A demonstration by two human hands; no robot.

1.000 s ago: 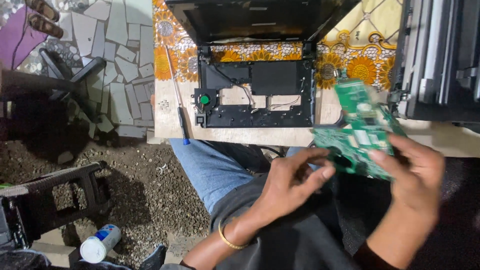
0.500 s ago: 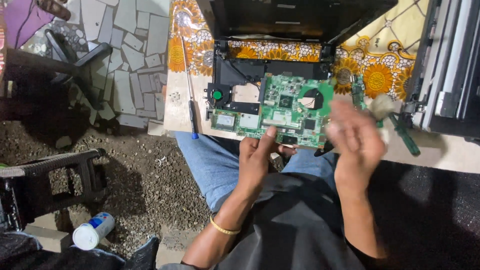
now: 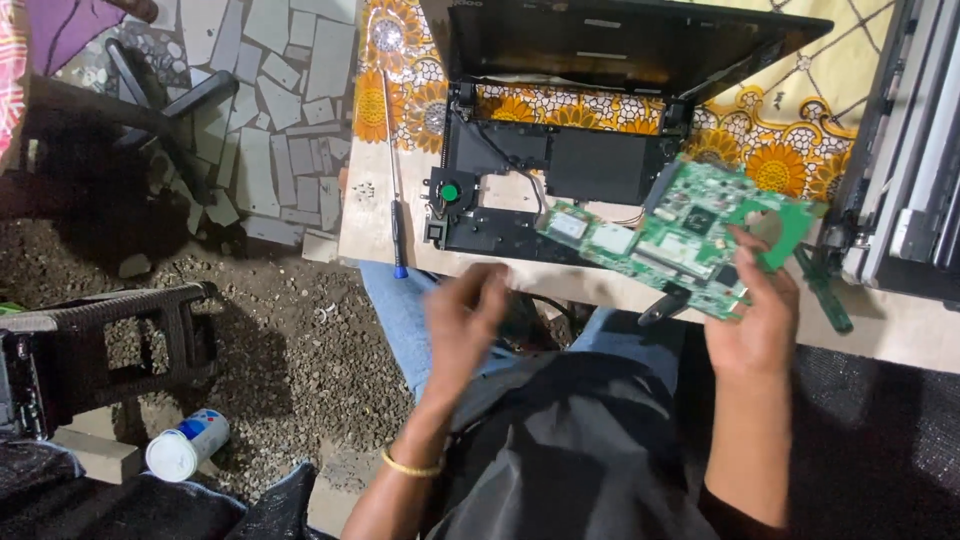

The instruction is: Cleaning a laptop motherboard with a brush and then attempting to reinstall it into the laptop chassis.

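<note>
The board [image 3: 690,238] is a green circuit board, crowded with small chips, silver shields and a dark square chip near its middle; a curved cut-out opens at its right end, and a white patch sits toward its left end. It is tilted, left end lower, held up over the right half of the laptop base [image 3: 545,190] and the desk's [image 3: 900,335] front edge. The right hand [image 3: 755,325] grips it from below at its lower right edge, thumb on the green face, fingers closed on the board. A dark tab hangs from the board's lower edge just left of that hand.

The left hand [image 3: 465,320] is blurred, loosely open and holding nothing, hovering just off the desk's front edge, near the base's front left corner, apart from the board.

The base is a black, emptied shell with a green-centred fan at its left end, its lid [image 3: 620,40] standing open behind it. A screwdriver [image 3: 393,170] lies along the desk's left edge, blue handle toward the front. A flowered orange cloth [image 3: 770,160] covers the desk's back part. A grey machine [image 3: 910,170] sits at the right edge. On the ground to the left lies a can [image 3: 187,445].
</note>
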